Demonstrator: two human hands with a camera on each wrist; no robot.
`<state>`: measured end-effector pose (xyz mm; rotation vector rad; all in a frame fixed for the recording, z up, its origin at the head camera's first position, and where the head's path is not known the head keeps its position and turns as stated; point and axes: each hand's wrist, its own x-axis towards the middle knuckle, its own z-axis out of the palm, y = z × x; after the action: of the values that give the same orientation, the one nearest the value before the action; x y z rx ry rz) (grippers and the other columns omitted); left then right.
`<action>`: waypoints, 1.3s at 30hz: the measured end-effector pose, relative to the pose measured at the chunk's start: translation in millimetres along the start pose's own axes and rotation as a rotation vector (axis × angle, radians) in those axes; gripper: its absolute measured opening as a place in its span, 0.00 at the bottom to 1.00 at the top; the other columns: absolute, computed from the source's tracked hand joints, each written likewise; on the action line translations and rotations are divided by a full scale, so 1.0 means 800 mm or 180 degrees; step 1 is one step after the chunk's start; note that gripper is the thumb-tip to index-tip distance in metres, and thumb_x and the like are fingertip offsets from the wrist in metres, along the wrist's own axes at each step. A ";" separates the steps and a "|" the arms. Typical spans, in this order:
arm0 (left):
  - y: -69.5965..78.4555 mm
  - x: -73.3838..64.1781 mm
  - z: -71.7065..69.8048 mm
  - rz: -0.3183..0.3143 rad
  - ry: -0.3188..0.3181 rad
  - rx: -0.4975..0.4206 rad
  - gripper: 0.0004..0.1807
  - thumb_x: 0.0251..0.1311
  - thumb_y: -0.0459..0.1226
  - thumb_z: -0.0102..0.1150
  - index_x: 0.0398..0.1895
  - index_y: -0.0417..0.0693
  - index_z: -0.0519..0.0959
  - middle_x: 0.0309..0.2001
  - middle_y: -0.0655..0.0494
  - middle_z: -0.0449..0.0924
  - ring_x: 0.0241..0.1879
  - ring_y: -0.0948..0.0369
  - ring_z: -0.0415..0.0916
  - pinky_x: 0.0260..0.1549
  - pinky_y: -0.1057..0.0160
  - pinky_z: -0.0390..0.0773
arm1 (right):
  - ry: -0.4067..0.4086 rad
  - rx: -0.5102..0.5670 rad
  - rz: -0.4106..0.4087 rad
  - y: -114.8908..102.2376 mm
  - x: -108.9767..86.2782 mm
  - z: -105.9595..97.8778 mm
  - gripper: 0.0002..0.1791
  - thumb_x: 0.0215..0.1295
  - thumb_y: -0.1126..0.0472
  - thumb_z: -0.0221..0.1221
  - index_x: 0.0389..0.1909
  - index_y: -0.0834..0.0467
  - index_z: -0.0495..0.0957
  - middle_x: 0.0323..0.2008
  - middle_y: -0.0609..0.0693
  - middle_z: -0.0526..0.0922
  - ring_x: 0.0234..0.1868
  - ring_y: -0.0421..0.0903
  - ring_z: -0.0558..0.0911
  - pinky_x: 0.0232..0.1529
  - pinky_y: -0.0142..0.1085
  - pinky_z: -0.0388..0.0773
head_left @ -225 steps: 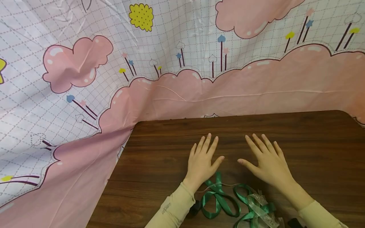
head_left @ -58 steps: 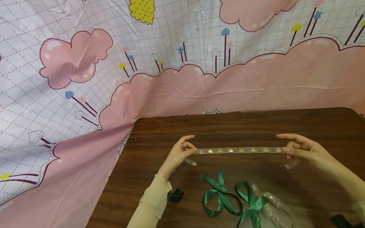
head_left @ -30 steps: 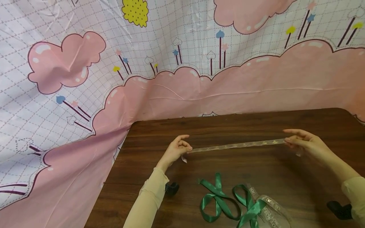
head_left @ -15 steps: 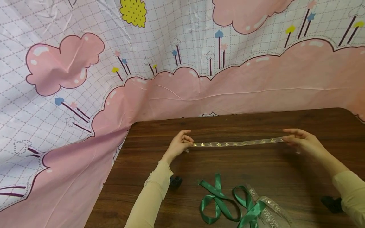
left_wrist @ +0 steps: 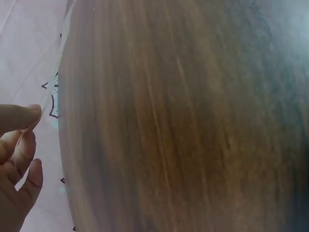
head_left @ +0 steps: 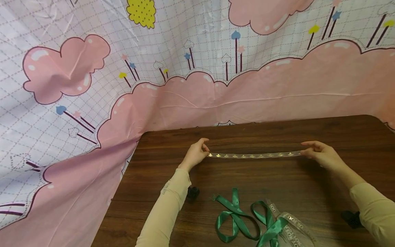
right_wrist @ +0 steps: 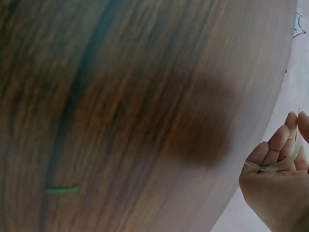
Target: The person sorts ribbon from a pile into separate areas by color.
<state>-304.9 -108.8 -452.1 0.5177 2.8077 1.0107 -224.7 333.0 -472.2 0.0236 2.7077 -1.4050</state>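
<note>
We see the L hand [head_left: 195, 153] and the R hand [head_left: 324, 156] both pinching one narrow sheer ribbon [head_left: 252, 156], the L at one end part, the R at the other. So both grips are closed upon it, w/ thumb against finger. The ribbon stays in the air btwn the hands, over the far half of the brown table [head_left: 154, 171]; it goes almost level, w/ a slight sag, and we can read small gold motifs in a row along it. In the R wrist view we notice its loose tail crossing the R palm side, under the fingers. Nearer to us, approx. below the middle of the span, lie two green ribbons [head_left: 237, 219], loosely looped, well apart from both hands. The right one overlaps w/ a pale lettered ribbon [head_left: 294, 226], which is partly cut off by the lower edge of our view. Close to each cream sleeve [head_left: 166, 206] we find a black object [head_left: 193, 192], too dark to identify. Behind the table hangs a pink and white cloth [head_left: 262, 99] w/ printed clouds
</note>
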 end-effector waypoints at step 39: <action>0.045 -0.079 -0.024 0.0453 0.0034 -0.1023 0.29 0.62 0.46 0.57 0.65 0.56 0.63 0.52 0.52 0.78 0.50 0.57 0.76 0.53 0.54 0.75 | 0.0177 0.0517 -0.0869 -0.105 -0.071 0.034 0.28 0.68 0.63 0.53 0.67 0.51 0.60 0.47 0.30 0.75 0.46 0.24 0.75 0.41 0.17 0.71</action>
<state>-239.6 -116.8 -414.5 0.6764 2.5705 1.4607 -170.7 264.4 -414.4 -0.3114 2.7141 -1.7177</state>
